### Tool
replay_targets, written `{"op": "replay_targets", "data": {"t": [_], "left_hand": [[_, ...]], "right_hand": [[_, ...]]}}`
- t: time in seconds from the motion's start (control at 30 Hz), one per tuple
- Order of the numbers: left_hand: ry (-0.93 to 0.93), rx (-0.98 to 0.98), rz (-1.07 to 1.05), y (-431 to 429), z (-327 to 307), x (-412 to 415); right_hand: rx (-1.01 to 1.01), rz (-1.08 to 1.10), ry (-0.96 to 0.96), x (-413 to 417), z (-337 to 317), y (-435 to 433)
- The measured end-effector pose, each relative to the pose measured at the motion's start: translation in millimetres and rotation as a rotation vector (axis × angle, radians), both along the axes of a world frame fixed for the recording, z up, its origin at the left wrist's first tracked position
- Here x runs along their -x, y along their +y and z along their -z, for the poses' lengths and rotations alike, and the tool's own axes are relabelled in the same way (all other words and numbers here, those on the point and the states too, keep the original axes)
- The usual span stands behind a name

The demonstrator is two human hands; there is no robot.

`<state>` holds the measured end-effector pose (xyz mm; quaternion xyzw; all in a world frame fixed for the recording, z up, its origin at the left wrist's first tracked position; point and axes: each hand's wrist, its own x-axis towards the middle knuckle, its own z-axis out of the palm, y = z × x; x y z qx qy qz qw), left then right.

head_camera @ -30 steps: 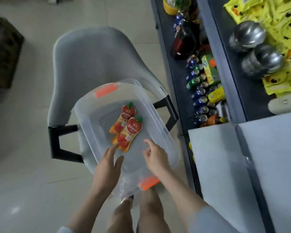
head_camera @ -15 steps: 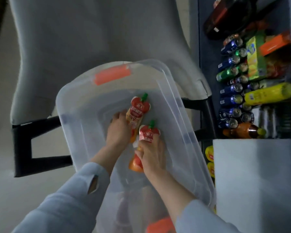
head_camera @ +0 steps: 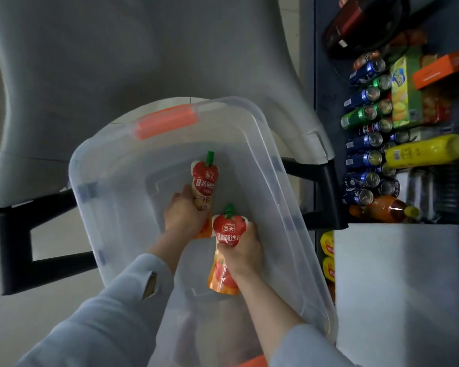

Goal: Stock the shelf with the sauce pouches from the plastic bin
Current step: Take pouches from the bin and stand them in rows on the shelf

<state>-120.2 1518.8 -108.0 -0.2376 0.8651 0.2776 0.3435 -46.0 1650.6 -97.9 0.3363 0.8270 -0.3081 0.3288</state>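
Note:
A clear plastic bin [head_camera: 98,202] with orange handle clips rests on a grey chair. Both my hands are inside it. My left hand [head_camera: 182,215] is closed around the lower part of one red tomato sauce pouch [head_camera: 205,176], whose green cap points away from me. My right hand [head_camera: 245,251] grips the middle of a second sauce pouch [head_camera: 229,229], held a little nearer to me, its orange bottom showing below my fingers. The dark shelf [head_camera: 326,75] stands to the right.
The grey chair [head_camera: 117,54] with black armrests holds the bin. The shelf carries several drink cans [head_camera: 363,144], a yellow bottle [head_camera: 424,151], an orange bottle [head_camera: 382,209] and snack boxes. A white box [head_camera: 398,287] sits at lower right, yellow packets beside it.
Both hands reached into the bin and closed on the two pouches that lay on its bottom. The pouches are now held apart, one in each hand. The view moved closer.

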Motion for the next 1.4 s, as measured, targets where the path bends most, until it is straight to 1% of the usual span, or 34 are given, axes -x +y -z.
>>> {"op": "replay_targets", "data": {"t": [0.07,0.13,0.23,0.4,0.47,0.53,0.63,0.77,0.93,1.13,1.27,1.4], "left_hand": [[0.001,-0.040,-0.029,-1.7,-10.0,-3.0],[-0.016,-0.125,-0.123,-3.0,-26.1,-7.7],[0.031,-0.339,-0.311,-7.2,-55.1,-16.4],[0.125,-0.662,-0.462,-9.7,-135.4,-38.2],[0.147,-0.747,-0.522,-8.3,-169.5,-50.7],[0.148,-0.779,-0.539,-6.8,-200.5,-66.4],[0.150,-0.823,-0.482,0.4,-244.9,-88.9],[0.180,-0.858,-0.354,18.6,-296.2,-114.4],[0.219,-0.925,-0.107,57.3,-347.8,-137.3],[0.214,-1.050,0.205,130.9,-403.7,-162.4],[0.200,-1.146,0.392,182.9,-436.6,-187.9],[0.197,-1.201,0.560,236.7,-466.5,-223.9]], "right_hand": [[0.090,0.043,-0.037,4.3,-6.1,4.6],[0.146,0.094,-0.030,5.1,-16.7,9.1],[0.310,0.223,0.016,2.6,-43.7,16.3],[0.521,0.360,0.121,-15.8,-111.8,30.7],[0.576,0.392,0.187,-26.7,-147.6,38.0],[0.560,0.433,0.271,-40.5,-184.1,45.7],[0.561,0.513,0.386,-68.4,-237.1,58.1],[0.538,0.553,0.498,-111.2,-300.7,78.6],[0.425,0.689,0.715,-167.1,-365.2,112.1],[0.307,0.911,0.994,-234.0,-423.6,152.3],[0.185,0.990,1.092,-283.5,-453.7,182.9],[0.051,1.067,1.181,-333.1,-480.3,217.8]]}}
